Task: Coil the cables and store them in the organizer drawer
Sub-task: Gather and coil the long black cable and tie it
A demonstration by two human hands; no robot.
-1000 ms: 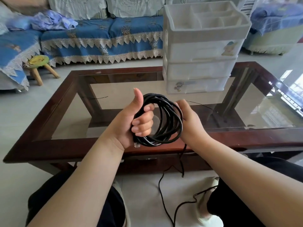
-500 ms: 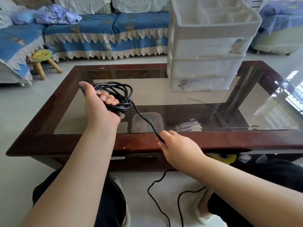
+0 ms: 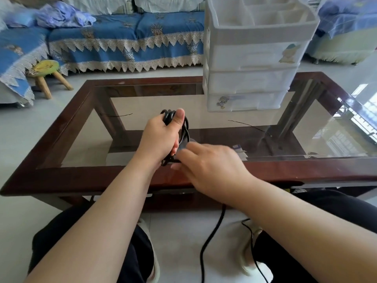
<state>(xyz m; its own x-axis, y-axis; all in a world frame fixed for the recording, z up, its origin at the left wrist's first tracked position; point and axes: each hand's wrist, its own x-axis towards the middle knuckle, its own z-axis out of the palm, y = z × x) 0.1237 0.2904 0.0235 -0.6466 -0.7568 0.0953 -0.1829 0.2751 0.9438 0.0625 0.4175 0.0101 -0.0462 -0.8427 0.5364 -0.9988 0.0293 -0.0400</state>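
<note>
My left hand [image 3: 161,137] grips a coil of black cable [image 3: 184,129] upright over the glass table, thumb pressed on its top. My right hand [image 3: 208,166], blurred with motion, is against the coil's lower side with its fingers closed on the cable's loose run. That loose run [image 3: 212,231] drops from under my right wrist to the floor between my knees. The white plastic organizer [image 3: 253,58] with three shut drawers and an open divided top tray stands on the table's far right part.
The glass-topped table has a dark wooden frame [image 3: 102,176]. A thin black wire [image 3: 251,126] and another [image 3: 116,115] lie on the glass. A blue sofa [image 3: 122,37] and a small stool [image 3: 48,76] stand behind. My shoe [image 3: 251,258] is on the floor tiles.
My left hand has carried the coil from the table's left back to the centre. My right hand has risen from the table's front edge to the coil, laying on another loop.
</note>
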